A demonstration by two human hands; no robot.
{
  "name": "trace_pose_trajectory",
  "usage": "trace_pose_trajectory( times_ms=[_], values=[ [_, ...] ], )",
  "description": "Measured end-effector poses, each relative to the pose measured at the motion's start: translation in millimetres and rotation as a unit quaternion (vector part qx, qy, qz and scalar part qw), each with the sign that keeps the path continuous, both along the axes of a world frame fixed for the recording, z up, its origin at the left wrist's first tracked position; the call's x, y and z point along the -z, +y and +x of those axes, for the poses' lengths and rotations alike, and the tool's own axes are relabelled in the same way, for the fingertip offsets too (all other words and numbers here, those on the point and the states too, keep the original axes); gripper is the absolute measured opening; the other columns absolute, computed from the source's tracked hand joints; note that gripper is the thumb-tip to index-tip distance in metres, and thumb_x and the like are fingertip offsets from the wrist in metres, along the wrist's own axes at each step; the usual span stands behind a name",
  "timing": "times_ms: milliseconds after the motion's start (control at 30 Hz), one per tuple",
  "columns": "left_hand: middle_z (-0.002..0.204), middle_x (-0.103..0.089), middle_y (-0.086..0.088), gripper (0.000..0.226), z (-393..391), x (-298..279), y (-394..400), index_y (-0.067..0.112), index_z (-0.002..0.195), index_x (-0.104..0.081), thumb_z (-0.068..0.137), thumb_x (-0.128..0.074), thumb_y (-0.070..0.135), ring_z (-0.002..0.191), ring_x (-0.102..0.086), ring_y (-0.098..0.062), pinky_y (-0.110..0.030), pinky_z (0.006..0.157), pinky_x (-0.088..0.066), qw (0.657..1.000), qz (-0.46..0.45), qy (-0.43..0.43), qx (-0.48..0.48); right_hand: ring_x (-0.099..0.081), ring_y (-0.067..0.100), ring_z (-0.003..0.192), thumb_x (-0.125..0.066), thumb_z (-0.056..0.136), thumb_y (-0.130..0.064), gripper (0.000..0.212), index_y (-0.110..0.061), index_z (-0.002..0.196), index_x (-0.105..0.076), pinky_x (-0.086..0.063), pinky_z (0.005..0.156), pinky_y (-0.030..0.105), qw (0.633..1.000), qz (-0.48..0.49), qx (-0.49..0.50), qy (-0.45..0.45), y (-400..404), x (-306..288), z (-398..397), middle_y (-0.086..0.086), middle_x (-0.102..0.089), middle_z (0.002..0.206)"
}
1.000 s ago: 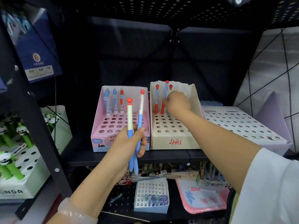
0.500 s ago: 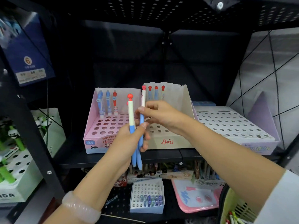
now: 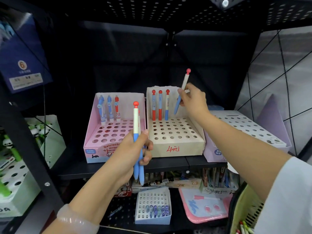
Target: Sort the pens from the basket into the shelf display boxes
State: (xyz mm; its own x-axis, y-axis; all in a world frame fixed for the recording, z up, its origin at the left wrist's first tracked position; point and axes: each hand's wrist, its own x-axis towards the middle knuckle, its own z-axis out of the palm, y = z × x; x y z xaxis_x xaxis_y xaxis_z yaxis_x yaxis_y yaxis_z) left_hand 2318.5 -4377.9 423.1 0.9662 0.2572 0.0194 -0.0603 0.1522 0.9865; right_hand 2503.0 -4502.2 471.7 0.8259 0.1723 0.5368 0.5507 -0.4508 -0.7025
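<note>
My left hand (image 3: 133, 152) grips two upright blue-and-cream pens (image 3: 136, 132) with red ball tops, in front of the pink display box (image 3: 94, 142). My right hand (image 3: 194, 100) pinches one more such pen (image 3: 183, 88), tilted, its blue tip just above the back row of the beige display box (image 3: 177, 147). Three red-topped pens (image 3: 160, 105) stand in that box's back row. Three pens (image 3: 109, 107) stand at the back of the pink box. The yellow-green basket (image 3: 243, 210) shows at the lower right with pens in it.
A lilac display box (image 3: 249, 125) with open holes sits right of the beige one. Green panda-pen boxes (image 3: 15, 174) stand at the left behind a black shelf post. Below the shelf lie a small white box (image 3: 152, 206) and a pink pouch (image 3: 206, 206).
My right hand took one pen from the left hand's bundle and carried it up and right to the beige box's back row. The left hand stayed in place with the other pens.
</note>
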Motion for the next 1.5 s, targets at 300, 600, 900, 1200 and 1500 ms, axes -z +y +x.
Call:
trace_pose_trajectory(
  times_ms=[300, 600, 900, 1200, 1500],
  values=[
    [0.062, -0.064, -0.004, 0.03, -4, 3, 11, 0.007, 0.086, -0.058, 0.094, -0.043, 0.032, 0.041, -0.052, -0.016, -0.022, 0.041, -0.044, 1.0, 0.007, -0.025, 0.014, -0.063, 0.028, 0.079, -0.04, 0.099, -0.023, 0.018, -0.011, 0.09, -0.052, -0.049, 0.067, 0.033, 0.98, -0.181, 0.008, 0.085, 18, 24, 12, 0.012, -0.063, 0.086],
    [0.051, -0.051, 0.0, 0.019, -4, 3, 10, 0.008, 0.086, -0.049, 0.097, -0.044, 0.023, 0.035, -0.034, -0.009, -0.018, 0.036, -0.028, 1.0, 0.001, -0.019, 0.01, -0.053, 0.006, 0.068, -0.055, 0.092, -0.027, 0.012, -0.018, 0.1, -0.055, -0.038, 0.054, 0.017, 0.999, 0.006, 0.032, 0.026, 22, 5, -28, -0.01, -0.053, 0.08],
    [0.058, -0.057, -0.003, 0.013, 4, 4, -1, 0.005, 0.097, -0.053, 0.097, -0.04, 0.005, 0.044, -0.047, -0.011, -0.019, 0.042, -0.039, 0.996, -0.035, -0.045, 0.067, -0.057, 0.009, 0.054, -0.057, 0.092, -0.021, 0.017, -0.011, 0.078, -0.061, -0.052, 0.067, 0.019, 0.858, -0.105, -0.443, 0.238, 20, 9, -87, -0.004, -0.06, 0.065],
    [0.063, -0.065, -0.006, 0.022, -4, 7, 7, 0.006, 0.1, -0.053, 0.096, -0.045, 0.027, 0.039, -0.05, -0.017, -0.021, 0.039, -0.043, 0.999, -0.005, 0.043, 0.032, -0.063, 0.005, 0.061, -0.044, 0.098, -0.025, 0.019, -0.016, 0.087, -0.057, -0.049, 0.055, 0.016, 0.956, 0.171, -0.198, 0.13, 4, -20, -53, 0.003, -0.062, 0.077],
    [0.051, -0.051, -0.004, 0.02, -7, -5, 6, 0.009, 0.08, -0.041, 0.096, -0.034, 0.016, 0.033, -0.034, -0.012, -0.018, 0.036, -0.025, 0.997, -0.071, 0.035, -0.004, -0.067, 0.032, 0.08, -0.051, 0.095, -0.029, 0.015, -0.016, 0.089, -0.056, -0.055, 0.078, 0.046, 1.0, -0.013, -0.025, -0.003, 14, -4, -15, 0.018, -0.067, 0.085]
  ],
)
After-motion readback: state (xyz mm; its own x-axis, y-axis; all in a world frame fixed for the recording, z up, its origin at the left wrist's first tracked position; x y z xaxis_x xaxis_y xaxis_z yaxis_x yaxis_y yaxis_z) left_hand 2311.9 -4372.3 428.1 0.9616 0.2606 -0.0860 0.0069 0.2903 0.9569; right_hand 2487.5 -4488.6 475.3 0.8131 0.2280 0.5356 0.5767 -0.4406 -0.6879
